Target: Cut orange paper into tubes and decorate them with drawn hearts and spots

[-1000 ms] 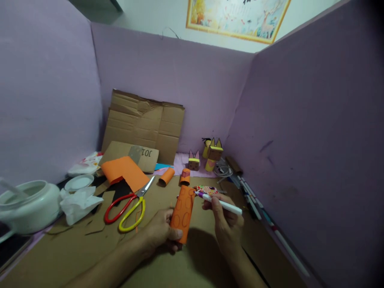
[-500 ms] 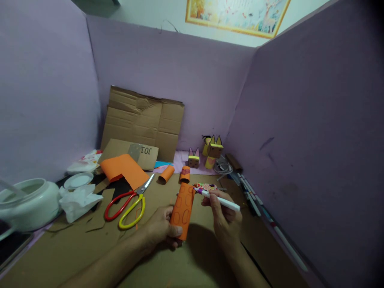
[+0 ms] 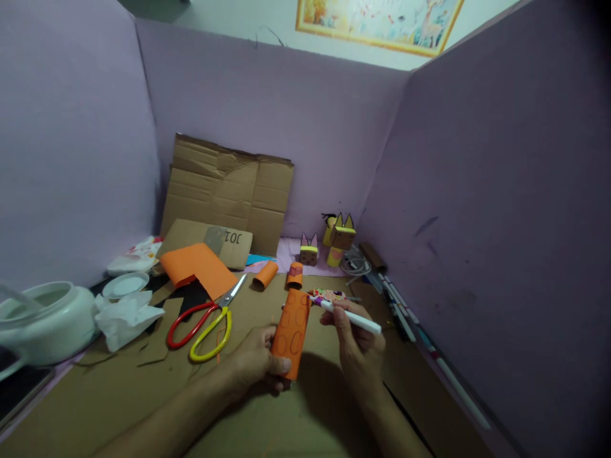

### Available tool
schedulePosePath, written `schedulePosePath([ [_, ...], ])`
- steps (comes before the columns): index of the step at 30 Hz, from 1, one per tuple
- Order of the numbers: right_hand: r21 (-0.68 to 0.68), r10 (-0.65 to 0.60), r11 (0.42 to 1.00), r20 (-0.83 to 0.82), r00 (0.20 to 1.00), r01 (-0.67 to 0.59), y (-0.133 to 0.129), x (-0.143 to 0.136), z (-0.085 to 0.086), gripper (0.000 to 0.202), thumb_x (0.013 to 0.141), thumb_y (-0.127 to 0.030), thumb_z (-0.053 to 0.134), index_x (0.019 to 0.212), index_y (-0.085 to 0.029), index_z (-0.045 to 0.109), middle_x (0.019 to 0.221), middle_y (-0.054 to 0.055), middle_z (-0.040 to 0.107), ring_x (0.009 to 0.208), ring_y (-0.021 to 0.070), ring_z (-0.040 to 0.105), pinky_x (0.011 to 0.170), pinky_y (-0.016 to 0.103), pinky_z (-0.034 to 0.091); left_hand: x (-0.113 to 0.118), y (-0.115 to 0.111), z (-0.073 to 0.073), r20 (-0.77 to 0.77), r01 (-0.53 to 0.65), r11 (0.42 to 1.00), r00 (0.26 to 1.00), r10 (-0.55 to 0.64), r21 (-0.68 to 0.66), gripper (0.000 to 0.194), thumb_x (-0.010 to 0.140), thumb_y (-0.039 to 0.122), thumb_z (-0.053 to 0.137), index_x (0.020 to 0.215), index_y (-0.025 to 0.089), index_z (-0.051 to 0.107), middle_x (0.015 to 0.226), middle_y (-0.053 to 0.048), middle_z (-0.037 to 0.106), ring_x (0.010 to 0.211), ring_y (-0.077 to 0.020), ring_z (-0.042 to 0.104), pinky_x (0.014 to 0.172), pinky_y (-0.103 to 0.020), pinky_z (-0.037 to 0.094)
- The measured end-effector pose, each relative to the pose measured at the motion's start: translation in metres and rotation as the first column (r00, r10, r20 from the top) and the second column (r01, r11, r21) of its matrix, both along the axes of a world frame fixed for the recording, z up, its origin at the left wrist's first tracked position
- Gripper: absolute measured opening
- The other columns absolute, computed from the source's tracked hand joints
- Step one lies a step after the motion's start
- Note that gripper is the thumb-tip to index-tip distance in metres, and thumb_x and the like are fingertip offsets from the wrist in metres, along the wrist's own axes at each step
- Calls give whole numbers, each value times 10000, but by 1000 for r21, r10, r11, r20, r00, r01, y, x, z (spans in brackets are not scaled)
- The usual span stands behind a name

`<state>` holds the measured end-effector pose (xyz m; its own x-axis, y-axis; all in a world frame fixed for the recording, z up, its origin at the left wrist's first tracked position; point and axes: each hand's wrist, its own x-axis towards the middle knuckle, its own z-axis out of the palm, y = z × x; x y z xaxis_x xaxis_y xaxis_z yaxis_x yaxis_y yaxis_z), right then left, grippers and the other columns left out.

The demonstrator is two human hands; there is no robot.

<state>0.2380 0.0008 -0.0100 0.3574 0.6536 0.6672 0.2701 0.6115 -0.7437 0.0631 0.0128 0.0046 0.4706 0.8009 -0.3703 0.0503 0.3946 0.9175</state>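
My left hand (image 3: 262, 361) grips the lower end of an orange paper tube (image 3: 293, 327), thumb on its front. Dark ovals are drawn over the tube's face, which tilts up toward me. In my right hand (image 3: 358, 340) is a white marker (image 3: 356, 318) with a purple end, pointing left. Its tip meets or nearly meets the tube's upper right edge; I cannot tell which. Just beyond stand a short orange roll with a heart (image 3: 294, 275) and, lying beside it, a plain orange roll (image 3: 265, 275).
Scissors (image 3: 210, 331) with red and yellow handles lie left of my left hand, by folded orange paper (image 3: 200, 267). A white pot (image 3: 52, 324) and crumpled tissue (image 3: 125, 318) are further left. Eared cardboard figures (image 3: 342, 236) stand at the back. Several markers (image 3: 401, 308) line the right wall.
The view has shifted very slightly. Both hands keep their hold on the tube and marker, with the marker tip still at the tube's upper right edge.
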Motion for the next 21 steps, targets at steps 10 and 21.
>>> schedulePosePath([
  [10,-34,33,999,42,999,-32,-1,0,-2,115,915,-260,574,871,-193,657,664,0,664,609,144,645,578,253,513,0,1,-2,8,4,1000,1000,-4,3,360,492,148,672,832,127,556,630,-19,639,465,-127,570,430,-226,443],
  [21,-35,42,999,46,998,-41,-1,1,-4,98,918,-238,571,885,-206,657,669,-13,661,620,138,643,607,261,514,-1,0,-1,-13,16,1000,1000,-16,15,381,487,166,663,851,117,560,638,-22,646,494,-136,582,449,-237,456],
])
